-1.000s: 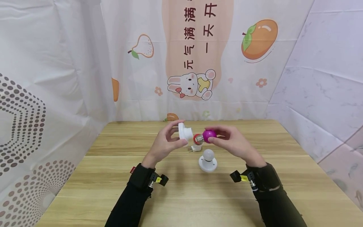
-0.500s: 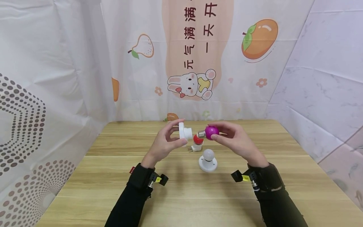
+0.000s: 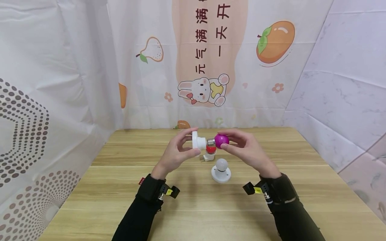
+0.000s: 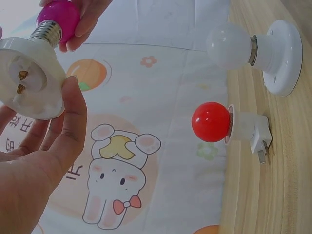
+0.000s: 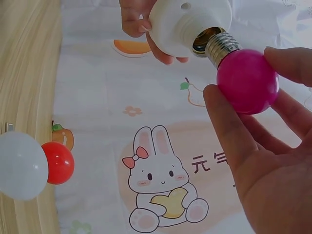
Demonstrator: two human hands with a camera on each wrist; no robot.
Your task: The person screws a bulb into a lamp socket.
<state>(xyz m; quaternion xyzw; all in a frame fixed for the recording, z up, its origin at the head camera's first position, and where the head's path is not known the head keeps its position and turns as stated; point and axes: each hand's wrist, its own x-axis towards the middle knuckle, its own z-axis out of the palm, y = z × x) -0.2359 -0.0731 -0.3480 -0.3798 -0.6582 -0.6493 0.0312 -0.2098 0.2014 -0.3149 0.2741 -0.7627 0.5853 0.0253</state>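
Above the table, my left hand grips a white round lamp holder by its flange, its socket turned to the right. My right hand holds a purple light bulb by its globe between thumb and fingers. The bulb's metal screw base meets the mouth of the socket, and most of its thread still shows in the right wrist view. In the left wrist view, the lamp holder's open back shows two brass-coloured screws.
A white bulb stands upright in a white round holder on the wooden table. Behind it, a red bulb sits in a white plug-in socket. A printed curtain hangs at the back.
My right hand has shifted left with the purple bulb, and its screw base has come up to the socket. The left hand has stayed nearly in place, holding the lamp holder.
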